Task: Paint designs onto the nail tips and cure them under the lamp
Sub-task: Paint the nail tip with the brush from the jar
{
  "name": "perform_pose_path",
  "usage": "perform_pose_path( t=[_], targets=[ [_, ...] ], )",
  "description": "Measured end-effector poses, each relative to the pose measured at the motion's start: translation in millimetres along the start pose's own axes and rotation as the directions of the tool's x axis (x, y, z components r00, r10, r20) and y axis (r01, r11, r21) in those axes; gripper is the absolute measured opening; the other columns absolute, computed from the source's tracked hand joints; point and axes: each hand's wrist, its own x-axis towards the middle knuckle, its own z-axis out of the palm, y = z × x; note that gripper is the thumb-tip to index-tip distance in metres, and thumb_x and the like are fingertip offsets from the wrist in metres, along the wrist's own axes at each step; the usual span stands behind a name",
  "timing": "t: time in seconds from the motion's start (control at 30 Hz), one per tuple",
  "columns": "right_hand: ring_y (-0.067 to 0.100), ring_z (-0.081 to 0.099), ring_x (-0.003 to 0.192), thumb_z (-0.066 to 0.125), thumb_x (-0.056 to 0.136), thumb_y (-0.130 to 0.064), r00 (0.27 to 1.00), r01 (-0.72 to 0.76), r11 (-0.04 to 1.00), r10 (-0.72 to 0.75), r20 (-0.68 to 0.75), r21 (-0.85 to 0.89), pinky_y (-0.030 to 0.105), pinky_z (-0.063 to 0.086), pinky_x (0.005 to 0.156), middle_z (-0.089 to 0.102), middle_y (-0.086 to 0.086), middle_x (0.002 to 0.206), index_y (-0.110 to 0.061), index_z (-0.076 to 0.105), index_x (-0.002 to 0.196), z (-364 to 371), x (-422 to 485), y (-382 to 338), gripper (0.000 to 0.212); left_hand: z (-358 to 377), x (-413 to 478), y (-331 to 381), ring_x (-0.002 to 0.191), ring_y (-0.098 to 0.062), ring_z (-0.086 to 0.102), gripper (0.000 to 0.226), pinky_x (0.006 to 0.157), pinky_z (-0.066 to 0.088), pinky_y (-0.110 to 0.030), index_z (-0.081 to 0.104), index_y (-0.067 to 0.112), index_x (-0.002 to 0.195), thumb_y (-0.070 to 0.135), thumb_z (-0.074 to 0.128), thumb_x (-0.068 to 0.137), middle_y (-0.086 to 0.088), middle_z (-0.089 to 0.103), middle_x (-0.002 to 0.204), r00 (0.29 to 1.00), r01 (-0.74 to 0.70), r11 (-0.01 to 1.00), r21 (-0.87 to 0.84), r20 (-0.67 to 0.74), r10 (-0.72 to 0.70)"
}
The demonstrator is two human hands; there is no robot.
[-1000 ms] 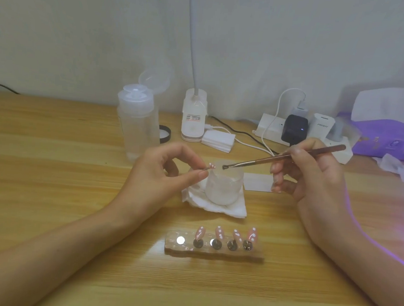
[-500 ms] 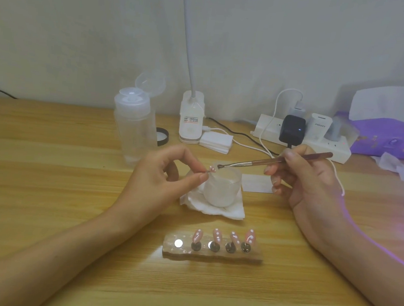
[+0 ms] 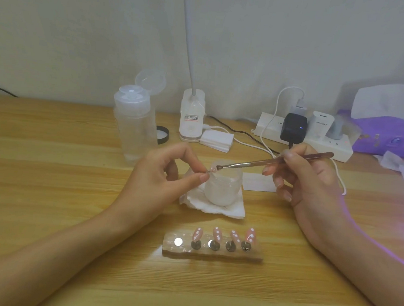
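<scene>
A small pink nail tip (image 3: 212, 170) sits pinched between the thumb and forefinger of the left hand (image 3: 160, 173), whose other fingers are curled loosely behind; it is held in the air just above the near rim of a frosted white round jar (image 3: 222, 190). The dark bristles of a slim brown-handled nail brush with a metal ferrule (image 3: 263, 162) touch the nail tip from the right. The right hand (image 3: 307, 180) grips the brush like a pen, thumb and forefinger closed on the handle and the remaining fingers bent beneath it. The jar stands on a folded white tissue (image 3: 216, 208). Nearer the person, a pale rectangular holder block (image 3: 212, 254) carries four pink nail tips with white dots (image 3: 217, 233) standing in a row on metal studs, and one bare shiny stud at its left end. Everything rests on a light wooden table (image 3: 48, 189). Toward the wall stand a clear plastic bottle with its flip lid open (image 3: 134, 125), a white gooseneck lamp base (image 3: 191, 118), a stack of white pads (image 3: 216, 140) and a white power strip (image 3: 318, 141) holding a black charger (image 3: 293, 130).
</scene>
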Motion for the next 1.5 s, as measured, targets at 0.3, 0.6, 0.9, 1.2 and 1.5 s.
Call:
perform_pose_path(
  t=[0.3, 0.6, 0.9, 1.2, 1.5],
  targets=[
    [0.008, 0.048, 0.052, 0.052, 0.101, -0.016, 1.0, 0.009, 1.0, -0.009, -0.01, -0.027, 0.015, 0.034, 0.041, 0.071, 0.007, 0.07, -0.018, 0.051, 0.079, 0.2, 0.2, 1.0, 0.023, 0.6, -1.7, 0.2, 0.049, -0.008, 0.042, 0.01, 0.057, 0.041, -0.02, 0.066, 0.027, 0.076, 0.032, 0.074, 0.078, -0.007, 0.068, 0.078, 0.999, -0.042, 0.999, 0.033, -0.011, 0.042],
    [0.008, 0.048, 0.052, 0.055, 0.1, -0.018, 1.0, 0.028, 0.998, -0.028, 0.003, -0.065, 0.015, 0.033, 0.041, 0.071, 0.007, 0.071, -0.019, 0.051, 0.079, 0.5, -0.5, 1.4, 0.021, 0.7, -1.7, -1.2, 0.049, -0.013, 0.041, 0.01, 0.061, 0.049, -0.032, 0.064, 0.03, 0.078, 0.033, 0.074, 0.079, -0.006, 0.065, 0.083, 0.996, -0.079, 0.994, 0.079, -0.024, 0.081],
    [0.008, 0.049, 0.052, 0.055, 0.1, -0.02, 0.998, 0.063, 0.994, -0.062, 0.023, -0.084, 0.015, 0.034, 0.042, 0.072, 0.008, 0.073, -0.02, 0.051, 0.079, 0.2, -0.8, 2.8, 0.021, 0.6, -3.1, 1.4, 0.05, -0.027, 0.053, 0.012, 0.054, 0.047, -0.029, 0.064, 0.032, 0.075, 0.032, 0.075, 0.078, -0.012, 0.068, 0.077, 0.999, -0.038, 0.999, 0.033, -0.024, 0.039],
    [0.009, 0.048, 0.051, 0.056, 0.096, -0.023, 0.995, 0.09, 0.993, -0.086, 0.054, -0.082, 0.015, 0.033, 0.042, 0.072, 0.009, 0.073, -0.021, 0.052, 0.078, 1.8, -1.0, 2.0, 0.018, 0.3, -3.9, 4.7, 0.045, -0.008, 0.053, 0.014, 0.056, 0.049, -0.03, 0.066, 0.028, 0.074, 0.036, 0.078, 0.073, -0.009, 0.072, 0.075, 0.999, 0.036, 0.999, -0.018, 0.001, -0.036],
    [0.009, 0.049, 0.053, 0.054, 0.096, -0.025, 0.99, 0.128, 0.989, -0.123, 0.066, -0.075, 0.016, 0.036, 0.045, 0.072, 0.007, 0.074, -0.018, 0.05, 0.081, 4.0, -3.1, -1.6, 0.017, 0.2, -4.3, 1.9, 0.047, -0.011, 0.055, 0.015, 0.059, 0.049, -0.027, 0.065, 0.028, 0.076, 0.037, 0.076, 0.075, -0.001, 0.071, 0.071, 1.0, 0.002, 1.0, 0.011, -0.003, -0.002]
  ],
)
